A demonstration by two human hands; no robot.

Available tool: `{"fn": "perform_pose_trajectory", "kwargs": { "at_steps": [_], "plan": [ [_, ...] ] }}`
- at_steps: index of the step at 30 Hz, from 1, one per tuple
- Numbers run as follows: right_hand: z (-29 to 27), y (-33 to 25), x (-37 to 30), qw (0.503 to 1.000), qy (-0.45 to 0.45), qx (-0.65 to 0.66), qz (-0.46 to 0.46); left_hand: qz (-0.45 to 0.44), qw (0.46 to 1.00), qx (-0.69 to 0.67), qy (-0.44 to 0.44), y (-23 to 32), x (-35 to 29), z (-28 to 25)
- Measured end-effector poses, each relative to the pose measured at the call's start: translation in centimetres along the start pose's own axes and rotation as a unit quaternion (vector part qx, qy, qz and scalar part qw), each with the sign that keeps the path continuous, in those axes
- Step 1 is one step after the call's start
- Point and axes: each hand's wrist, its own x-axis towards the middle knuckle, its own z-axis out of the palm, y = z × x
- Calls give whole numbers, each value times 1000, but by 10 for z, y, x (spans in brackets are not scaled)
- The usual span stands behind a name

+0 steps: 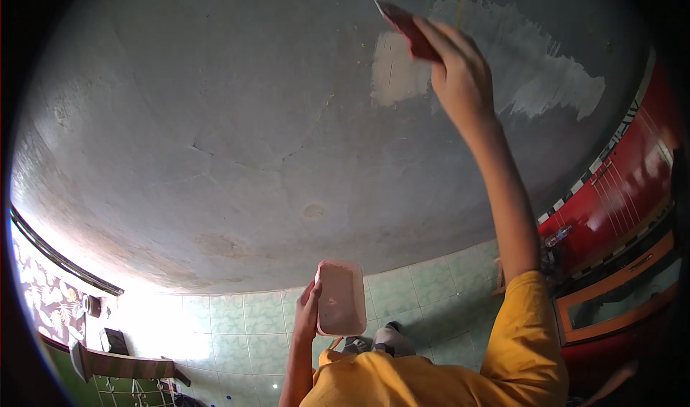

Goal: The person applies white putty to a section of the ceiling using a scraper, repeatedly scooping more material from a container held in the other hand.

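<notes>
High up against the grey wall [237,98], my right hand [463,66] grips a red putty knife [411,32], its pale blade edge pointing up and left. A beige patch of filler [394,73] lies just below the knife. To its right spreads a wide, ragged pale smear [550,69] on the same wall. Low in front of my body, my left hand [309,310] is closed round the left side of a pink rectangular plastic tub [342,331]. The tub is tilted so that its inside shows, with a pale pinkish coating. Whether the blade touches the wall is hard to tell.
Green tiles [402,292] cover the floor along the wall's foot. On the right stand a red glossy cabinet [640,170] and an orange-framed glass door [622,292]. At lower left are a wooden chair-like piece [126,366] and a patterned curtain [47,285] in bright light.
</notes>
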Motion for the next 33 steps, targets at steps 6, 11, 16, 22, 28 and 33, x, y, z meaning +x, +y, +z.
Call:
{"fn": "perform_pose_trajectory", "kwargs": {
  "at_steps": [6,11,16,22,28,33],
  "plan": [
    [49,-6,-112,992,-102,-49,-54,8,1000,-11,6,-8,3,0],
    [47,-28,-176,977,-204,55,-1,13,1000,-12,6,-5,-1,-7],
    [15,0,-25,997,-70,-16,-1,20,999,-13,24,2,1,-6],
    [55,-6,-162,991,-121,-43,-26,21,1000,-14,8,-1,8,-5],
    [38,-19,-189,984,-159,64,56,17,1000,5,5,-3,8,-10],
    [9,8,-71,999,-8,-17,42,7,1000,7,1,2,-1,-4]
  ]
}}
